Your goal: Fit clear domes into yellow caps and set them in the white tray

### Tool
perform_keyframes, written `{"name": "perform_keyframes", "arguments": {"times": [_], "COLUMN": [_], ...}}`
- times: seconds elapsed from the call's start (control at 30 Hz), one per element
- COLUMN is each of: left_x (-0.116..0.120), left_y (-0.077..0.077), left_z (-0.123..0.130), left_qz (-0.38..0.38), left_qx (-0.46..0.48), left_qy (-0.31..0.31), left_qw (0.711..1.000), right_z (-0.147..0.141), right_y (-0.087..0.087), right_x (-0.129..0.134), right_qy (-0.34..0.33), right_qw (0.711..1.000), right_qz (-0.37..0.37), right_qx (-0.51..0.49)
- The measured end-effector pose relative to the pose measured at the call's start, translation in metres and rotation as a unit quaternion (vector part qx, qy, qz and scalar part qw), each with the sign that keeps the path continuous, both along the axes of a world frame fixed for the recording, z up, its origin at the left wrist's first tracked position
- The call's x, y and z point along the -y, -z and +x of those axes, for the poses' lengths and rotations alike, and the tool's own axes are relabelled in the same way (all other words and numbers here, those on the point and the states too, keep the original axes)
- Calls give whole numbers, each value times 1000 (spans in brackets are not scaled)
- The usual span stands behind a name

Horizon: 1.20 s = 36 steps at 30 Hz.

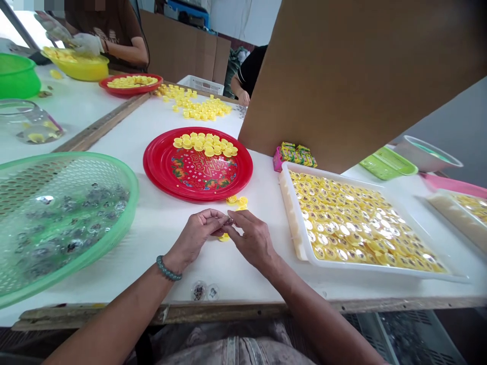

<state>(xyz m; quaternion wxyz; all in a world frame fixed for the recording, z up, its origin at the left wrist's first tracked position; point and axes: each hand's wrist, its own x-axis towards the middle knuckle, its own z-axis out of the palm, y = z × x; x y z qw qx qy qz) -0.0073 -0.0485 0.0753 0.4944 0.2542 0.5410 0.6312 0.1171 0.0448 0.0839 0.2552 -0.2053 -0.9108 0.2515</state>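
Note:
My left hand [196, 233], with a green bead bracelet [168, 269] at the wrist, and my right hand [254, 237] meet over the table. Their fingertips pinch a small dark-patterned piece [228, 221], mostly hidden by the fingers. Just below the fingertips lies a yellow round piece [224, 237], and more loose yellow pieces [238, 201] sit beyond them. Two clear round discs with dark prints [199, 291] lie near the table's front edge. Ahead, a red plate [160, 167] with a flowered middle carries a cluster of small yellow cups [205, 144].
To the left stands a green mesh basket [131, 203] of clear printed discs. A white tray [300, 223] full of yellow pieces with shiny tops is on the right. Behind it leans a large cardboard sheet [342, 76]. A gloved co-worker [114, 30] handles yellow pieces at the far left.

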Motion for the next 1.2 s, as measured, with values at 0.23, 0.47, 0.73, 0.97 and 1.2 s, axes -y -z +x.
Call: {"name": "perform_keyframes", "arguments": {"times": [0.23, 0.47, 0.73, 0.97, 1.2], "left_x": [4, -1, -4, -5, -10], "left_y": [25, 35, 33, 39, 36], "left_z": [-20, -10, -8, -7, -4], "left_qz": [-129, -128, -109, -123, -161], "left_qx": [-249, -120, -67, -96, -81], "left_qy": [-34, 35, 28, 30, 17], "left_qw": [959, 984, 991, 987, 983], "right_z": [10, 4, 3, -7, -14], "right_y": [12, 24, 27, 22, 18], "right_x": [-7, 0, -6, -21, -27], "right_qy": [-10, -57, -99, -137, -140], "right_qw": [994, 980, 974, 971, 960], "right_qz": [-20, 45, 62, -35, -25], "right_qx": [105, 185, 194, 192, 241]}}
